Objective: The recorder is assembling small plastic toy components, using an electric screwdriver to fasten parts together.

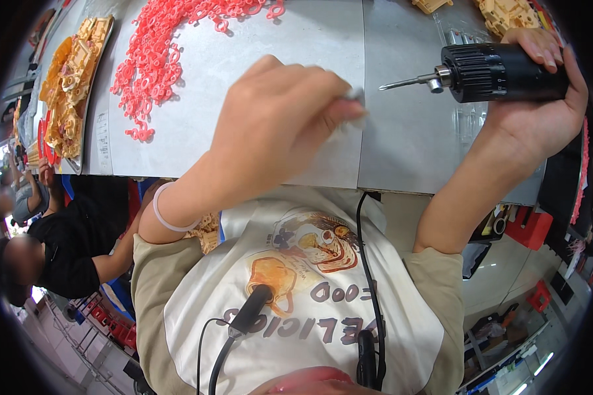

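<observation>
In my right hand (540, 118), raised at the right, is a black electric screwdriver (484, 72). Its thin metal bit points left, and my fingers wrap round the rear of the body. My left hand (283, 118) is over the middle of the table, facing the bit, with a gap between them. The fingers of this hand are closed and partly smeared by motion. A small greyish shape shows at its fingertips, too blurred to name. Behind and left of this hand, a pile of small pink-red ring-shaped plastic pieces (148, 66) covers part of the grey table (402, 141).
A tray (89, 92) of yellow-orange plastic parts lies along the left edge. More yellow parts (507, 14) and clear plastic packaging (468, 122) are at the right. A dark cable (361, 243) hangs before my shirt. Another person (72, 243) sits at the left.
</observation>
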`<act>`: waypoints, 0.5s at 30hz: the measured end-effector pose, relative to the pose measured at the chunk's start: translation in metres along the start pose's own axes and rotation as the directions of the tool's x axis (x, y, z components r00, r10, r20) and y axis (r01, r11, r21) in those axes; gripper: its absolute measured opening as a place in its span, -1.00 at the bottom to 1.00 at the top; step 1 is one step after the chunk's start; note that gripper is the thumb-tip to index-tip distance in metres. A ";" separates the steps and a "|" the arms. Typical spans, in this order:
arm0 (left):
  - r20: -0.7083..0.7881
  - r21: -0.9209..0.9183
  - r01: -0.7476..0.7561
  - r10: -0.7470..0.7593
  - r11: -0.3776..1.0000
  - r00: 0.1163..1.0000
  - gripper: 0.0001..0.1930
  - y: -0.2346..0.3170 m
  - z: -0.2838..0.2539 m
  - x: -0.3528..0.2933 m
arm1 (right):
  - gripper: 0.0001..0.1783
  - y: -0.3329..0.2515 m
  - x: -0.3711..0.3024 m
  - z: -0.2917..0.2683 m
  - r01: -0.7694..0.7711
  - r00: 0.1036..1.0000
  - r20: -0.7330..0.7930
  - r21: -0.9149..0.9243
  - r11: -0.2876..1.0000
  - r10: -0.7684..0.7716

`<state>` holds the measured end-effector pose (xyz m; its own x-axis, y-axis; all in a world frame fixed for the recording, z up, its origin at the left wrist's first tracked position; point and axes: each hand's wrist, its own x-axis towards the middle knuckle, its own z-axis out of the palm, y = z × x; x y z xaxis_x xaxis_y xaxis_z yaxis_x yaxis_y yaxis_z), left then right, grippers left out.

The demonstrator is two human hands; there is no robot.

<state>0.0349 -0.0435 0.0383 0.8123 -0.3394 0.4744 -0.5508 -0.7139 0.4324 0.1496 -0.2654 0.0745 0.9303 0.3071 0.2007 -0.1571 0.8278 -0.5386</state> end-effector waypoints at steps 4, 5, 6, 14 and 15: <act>-0.029 -0.110 0.220 -0.224 0.969 0.974 -0.76 -0.003 -0.009 0.005 | -0.84 0.003 -0.005 0.014 -0.004 0.996 -0.087 0.065 0.998 0.009; -0.050 -0.192 0.202 -0.215 0.961 0.975 -0.73 -0.003 -0.004 0.009 | -0.84 0.004 -0.006 0.018 -0.005 0.994 -0.109 0.082 0.997 0.014; -0.076 -0.269 0.181 -0.208 0.946 0.975 -0.70 -0.001 -0.002 0.014 | -0.84 0.005 -0.006 0.023 -0.008 0.992 -0.126 0.099 0.995 0.020; 0.095 -0.328 0.131 -0.105 0.936 0.990 -0.83 0.005 0.002 0.024 | -0.86 0.004 -0.003 0.012 0.106 0.984 -0.150 0.041 0.994 -0.098; 0.097 -0.328 0.131 -0.104 0.936 0.990 -0.83 0.004 0.002 0.024 | -0.87 0.003 -0.003 0.011 0.124 0.981 -0.153 0.032 0.992 -0.118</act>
<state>0.0521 -0.0556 0.0496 0.8800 -0.3207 0.3504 -0.4723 -0.5112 0.7181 0.1429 -0.2586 0.0811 0.9820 0.1323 0.1351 -0.0514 0.8743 -0.4827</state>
